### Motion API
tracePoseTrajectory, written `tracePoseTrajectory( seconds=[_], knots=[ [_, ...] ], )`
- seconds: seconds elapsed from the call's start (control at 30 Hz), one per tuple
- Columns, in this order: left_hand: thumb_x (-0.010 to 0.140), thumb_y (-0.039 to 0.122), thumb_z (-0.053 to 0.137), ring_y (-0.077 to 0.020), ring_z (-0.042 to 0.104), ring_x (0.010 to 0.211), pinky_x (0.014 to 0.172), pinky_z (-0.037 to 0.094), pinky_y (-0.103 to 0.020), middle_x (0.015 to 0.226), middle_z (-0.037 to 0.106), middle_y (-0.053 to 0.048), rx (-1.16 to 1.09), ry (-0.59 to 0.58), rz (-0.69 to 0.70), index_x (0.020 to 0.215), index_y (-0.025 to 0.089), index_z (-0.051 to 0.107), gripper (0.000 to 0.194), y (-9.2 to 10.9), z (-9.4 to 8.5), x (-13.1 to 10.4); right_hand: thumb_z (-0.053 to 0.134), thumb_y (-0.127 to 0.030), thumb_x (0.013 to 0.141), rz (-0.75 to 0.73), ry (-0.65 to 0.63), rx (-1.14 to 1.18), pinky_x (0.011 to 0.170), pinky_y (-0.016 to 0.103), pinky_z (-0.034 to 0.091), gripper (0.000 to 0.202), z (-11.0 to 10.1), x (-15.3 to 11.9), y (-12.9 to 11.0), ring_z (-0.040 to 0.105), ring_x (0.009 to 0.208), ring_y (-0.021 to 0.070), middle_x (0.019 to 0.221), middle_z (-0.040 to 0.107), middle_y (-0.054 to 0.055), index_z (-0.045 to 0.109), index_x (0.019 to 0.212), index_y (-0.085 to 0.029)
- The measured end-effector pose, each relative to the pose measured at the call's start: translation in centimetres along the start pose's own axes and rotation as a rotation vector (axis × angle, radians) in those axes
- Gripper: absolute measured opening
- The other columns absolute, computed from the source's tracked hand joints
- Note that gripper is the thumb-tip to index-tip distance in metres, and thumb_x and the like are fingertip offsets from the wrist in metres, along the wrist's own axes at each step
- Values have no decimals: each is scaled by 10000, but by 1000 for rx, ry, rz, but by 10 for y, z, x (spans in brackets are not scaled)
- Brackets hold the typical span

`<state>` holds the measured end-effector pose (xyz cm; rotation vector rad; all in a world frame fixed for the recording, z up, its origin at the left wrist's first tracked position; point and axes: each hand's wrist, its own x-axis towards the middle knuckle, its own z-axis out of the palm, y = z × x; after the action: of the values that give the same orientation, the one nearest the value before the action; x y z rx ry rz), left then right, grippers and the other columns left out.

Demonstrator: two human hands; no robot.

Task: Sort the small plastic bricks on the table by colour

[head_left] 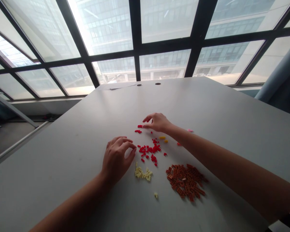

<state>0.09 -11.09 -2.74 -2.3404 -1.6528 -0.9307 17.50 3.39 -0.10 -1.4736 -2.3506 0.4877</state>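
Small red toy bricks [149, 149] lie scattered in a loose group in the middle of the white table. My left hand [118, 158] is at the group's left edge, thumb and index fingertips pinched together; whatever they hold, if anything, is too small to make out. Farther back, my right hand [158, 122] has its thumb and fingers apart. Its thumb tip reaches a red brick piece [140, 126]; contact is hard to judge. Just in front of that lies another red row [138, 131]. Cream bricks [143, 174] lie close to my left wrist.
A heap of brown bricks [186, 181] sits at the near right, beside my right forearm. Yellow bricks [162, 137], a pink piece [190, 130] and a lone cream brick [156, 195] lie apart. Cable holes [158, 83] are at the table's far edge, before large windows.
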Motion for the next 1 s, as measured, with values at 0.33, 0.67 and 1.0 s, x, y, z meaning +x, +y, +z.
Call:
tracePoseTrajectory(
  seconds=[0.33, 0.67, 1.0],
  knots=[
    [827, 222, 582, -230, 628, 962, 884, 451, -410, 900, 709, -37, -62, -27, -4, 794, 228, 664, 89, -3, 2, -2, 711, -212, 733, -240, -180, 7, 634, 231, 416, 41, -41, -102, 7, 619, 684, 131, 775, 724, -2, 744, 745, -233],
    [835, 213, 571, -228, 629, 953, 884, 456, -405, 868, 709, -35, -85, 2, 8, 790, 223, 659, 99, -2, 2, -2, 659, -186, 788, -299, -25, 73, 680, 250, 436, 78, -16, -121, 19, 616, 635, 124, 734, 702, 6, 722, 748, -213],
    [831, 222, 568, -228, 630, 952, 891, 456, -405, 862, 710, -35, -88, 5, -1, 777, 225, 662, 108, -1, 1, -2, 659, -211, 822, -331, 93, -155, 759, 307, 327, 90, -5, -89, 18, 652, 822, 163, 898, 730, 33, 739, 846, -245]
  ],
)
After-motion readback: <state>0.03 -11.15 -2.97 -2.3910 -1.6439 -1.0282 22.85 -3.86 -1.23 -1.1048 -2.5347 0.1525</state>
